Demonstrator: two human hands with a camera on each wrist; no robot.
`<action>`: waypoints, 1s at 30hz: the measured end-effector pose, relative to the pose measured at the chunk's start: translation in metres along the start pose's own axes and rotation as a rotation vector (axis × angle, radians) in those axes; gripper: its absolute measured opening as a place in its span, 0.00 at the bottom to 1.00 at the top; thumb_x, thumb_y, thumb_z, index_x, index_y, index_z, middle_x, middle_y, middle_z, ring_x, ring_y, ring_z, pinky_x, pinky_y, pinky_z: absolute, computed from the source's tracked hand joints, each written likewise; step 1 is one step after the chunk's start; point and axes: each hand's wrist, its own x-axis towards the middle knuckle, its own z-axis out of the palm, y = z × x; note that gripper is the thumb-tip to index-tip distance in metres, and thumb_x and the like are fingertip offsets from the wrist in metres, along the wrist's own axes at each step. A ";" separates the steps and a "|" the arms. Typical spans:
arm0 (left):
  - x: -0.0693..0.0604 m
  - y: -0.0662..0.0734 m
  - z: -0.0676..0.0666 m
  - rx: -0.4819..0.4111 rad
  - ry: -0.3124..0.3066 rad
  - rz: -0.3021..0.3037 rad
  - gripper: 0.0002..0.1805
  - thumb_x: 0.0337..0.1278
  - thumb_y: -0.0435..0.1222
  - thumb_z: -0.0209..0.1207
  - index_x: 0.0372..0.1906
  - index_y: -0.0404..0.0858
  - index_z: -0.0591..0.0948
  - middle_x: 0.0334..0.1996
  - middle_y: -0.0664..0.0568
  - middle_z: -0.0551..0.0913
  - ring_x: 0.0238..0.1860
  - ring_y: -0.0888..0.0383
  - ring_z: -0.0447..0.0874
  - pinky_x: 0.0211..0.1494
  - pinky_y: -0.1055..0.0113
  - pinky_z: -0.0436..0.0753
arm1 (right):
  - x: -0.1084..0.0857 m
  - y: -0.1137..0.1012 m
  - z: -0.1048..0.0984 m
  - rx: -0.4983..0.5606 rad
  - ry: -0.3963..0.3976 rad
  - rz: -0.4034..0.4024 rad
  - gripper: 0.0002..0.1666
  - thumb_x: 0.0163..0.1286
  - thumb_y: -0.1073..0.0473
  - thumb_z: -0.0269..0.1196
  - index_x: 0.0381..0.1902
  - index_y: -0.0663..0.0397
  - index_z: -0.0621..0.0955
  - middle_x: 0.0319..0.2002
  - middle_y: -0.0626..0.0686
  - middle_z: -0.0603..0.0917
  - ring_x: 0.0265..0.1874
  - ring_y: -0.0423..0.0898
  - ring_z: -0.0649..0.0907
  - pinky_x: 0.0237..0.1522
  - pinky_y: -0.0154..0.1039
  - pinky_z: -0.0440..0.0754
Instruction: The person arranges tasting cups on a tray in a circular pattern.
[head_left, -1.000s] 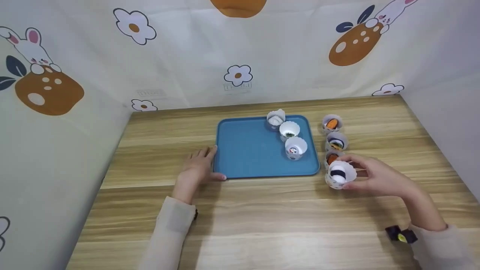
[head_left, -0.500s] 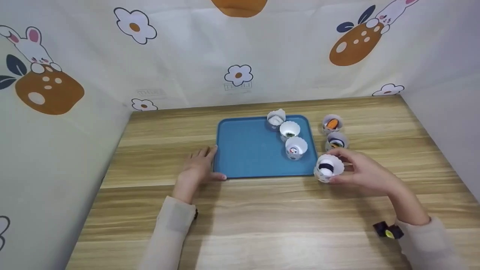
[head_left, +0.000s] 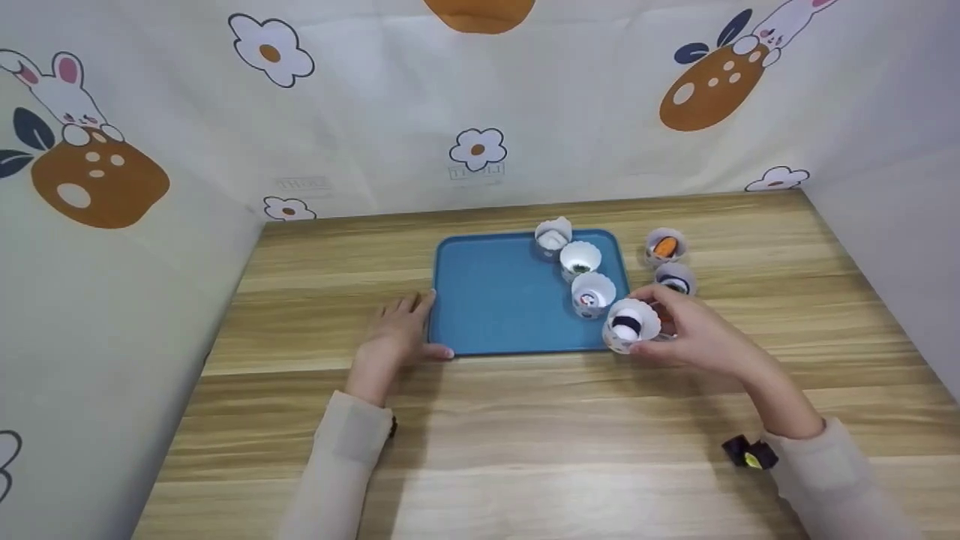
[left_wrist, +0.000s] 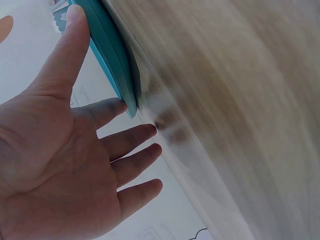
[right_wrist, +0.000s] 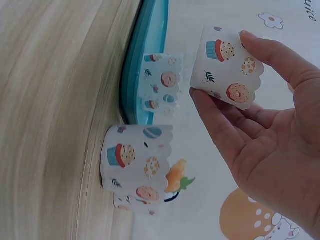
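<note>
My right hand grips a paper baking cup between thumb and fingers, above the front right corner of the blue tray. Inside that cup is a white toy sushi piece with a black band. The right wrist view shows the held cup tilted and lifted off, its sides printed with cupcakes and doughnuts. Along the tray's right side stand three more cups: one with a white piece, one with something green, one with a round roll. My left hand rests at the tray's left edge, fingers extended.
Right of the tray, a cup with an orange-topped piece and a cup with a dark-rimmed piece stand on the wooden table. Another cup there is mostly hidden by my right hand. A patterned sheet walls the table's back and sides.
My right hand has carried the cup with the black-banded piece leftward and slightly back, from beside the cup row to over the tray's corner. The left hand has stayed still.
</note>
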 end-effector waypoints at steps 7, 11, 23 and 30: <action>-0.001 0.000 0.001 -0.006 0.002 -0.004 0.58 0.54 0.59 0.66 0.81 0.42 0.48 0.80 0.37 0.50 0.80 0.38 0.47 0.81 0.41 0.50 | 0.013 -0.009 0.010 -0.056 0.019 -0.050 0.36 0.61 0.55 0.73 0.65 0.56 0.74 0.60 0.57 0.80 0.55 0.52 0.79 0.55 0.47 0.82; 0.000 -0.001 0.001 -0.009 0.001 -0.003 0.58 0.54 0.59 0.66 0.81 0.42 0.48 0.80 0.37 0.50 0.80 0.38 0.46 0.82 0.41 0.49 | 0.020 -0.013 0.017 -0.138 0.056 -0.064 0.35 0.60 0.53 0.74 0.63 0.53 0.75 0.57 0.55 0.82 0.51 0.50 0.80 0.51 0.47 0.80; 0.001 -0.001 0.001 0.024 -0.013 0.008 0.59 0.54 0.61 0.65 0.81 0.41 0.47 0.79 0.37 0.50 0.80 0.40 0.47 0.82 0.43 0.51 | 0.039 -0.025 0.034 -0.233 0.051 -0.074 0.36 0.59 0.51 0.74 0.63 0.52 0.75 0.57 0.54 0.83 0.54 0.51 0.82 0.55 0.53 0.80; 0.000 -0.001 0.000 0.032 -0.014 0.000 0.59 0.54 0.61 0.65 0.81 0.42 0.47 0.80 0.38 0.50 0.80 0.40 0.47 0.82 0.44 0.51 | 0.047 -0.026 0.040 -0.269 0.039 -0.068 0.36 0.60 0.48 0.74 0.63 0.52 0.75 0.58 0.55 0.82 0.57 0.54 0.80 0.58 0.56 0.80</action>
